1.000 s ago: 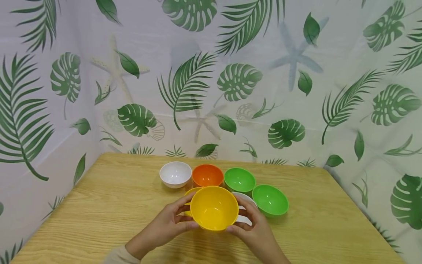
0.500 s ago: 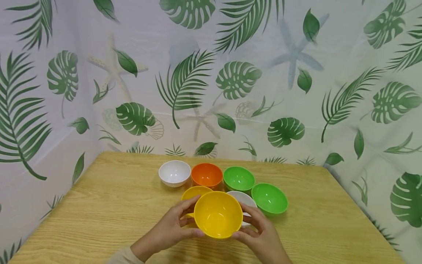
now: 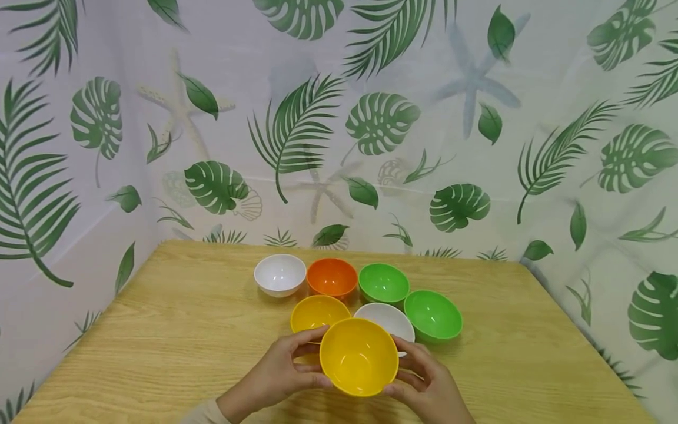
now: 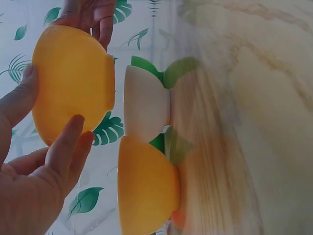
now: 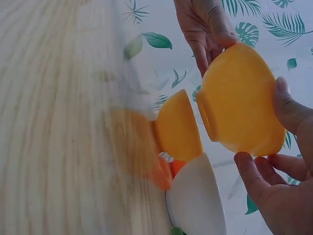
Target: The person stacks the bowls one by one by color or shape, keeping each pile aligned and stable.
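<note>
Fingers [image 3: 311, 335] of the left hand [image 3: 278, 370] at nine o'clock and right hand [image 3: 431, 380] at three, half spread, grip a yellow bowl [image 3: 359, 357]

The held yellow bowl [image 3: 359, 357] looks like smooth, glossy plastic, as does the orange bowl [image 3: 332, 278] beyond it; the tabletop [image 3: 159, 341] beneath shows wood grain.

Wood-grain table [image 3: 159, 330] with one yellow bowl [image 3: 318, 311], one orange bowl [image 3: 332, 278], two white bowls [image 3: 280, 276], two green bowls [image 3: 433, 316].
</note>
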The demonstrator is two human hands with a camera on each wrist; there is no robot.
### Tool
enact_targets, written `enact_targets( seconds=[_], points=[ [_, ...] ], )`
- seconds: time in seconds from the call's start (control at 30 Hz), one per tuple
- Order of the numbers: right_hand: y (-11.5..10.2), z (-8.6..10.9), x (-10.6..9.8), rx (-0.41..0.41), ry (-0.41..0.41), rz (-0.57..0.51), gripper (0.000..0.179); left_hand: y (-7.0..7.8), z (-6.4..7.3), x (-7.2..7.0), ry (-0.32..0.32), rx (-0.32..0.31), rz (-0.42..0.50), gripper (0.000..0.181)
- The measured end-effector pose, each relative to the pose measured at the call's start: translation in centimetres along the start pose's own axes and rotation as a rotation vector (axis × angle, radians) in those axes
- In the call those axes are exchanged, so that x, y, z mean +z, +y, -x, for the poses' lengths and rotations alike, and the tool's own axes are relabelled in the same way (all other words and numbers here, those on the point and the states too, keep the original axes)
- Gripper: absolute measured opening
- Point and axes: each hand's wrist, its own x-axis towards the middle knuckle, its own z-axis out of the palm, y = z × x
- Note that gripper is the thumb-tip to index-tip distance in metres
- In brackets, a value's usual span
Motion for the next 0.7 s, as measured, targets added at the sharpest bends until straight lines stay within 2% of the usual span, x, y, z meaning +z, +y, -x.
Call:
enact_targets(
  seconds=[0.17, 0.37, 0.53, 0.7],
  points=[
    [0.4, 0.3, -0.3, 0.014, -0.035, 0.019, 0.068, -0.3, 0.2, 0.2, 0.037, -0.012, -0.027, 0.079],
    [1.1, 0.4, -0.6, 0.019, -0.084, 0.020, 0.075, -0.6, 0.5, 0.3, 0.038, -0.026, -0.128, 0.077],
    [1.7, 0.3, -0.8, -0.070, -0.143, 0.051, 0.078, -0.7, 0.7, 0.4, 0.040, -0.002, -0.250, 0.074],
    [2.2, 0.4, -0.9, -0.119, -0.181, 0.092, 0.076, -1.1, 0.9, 0.3, 0.012, -0.038, -0.225, 0.068]
  ],
)
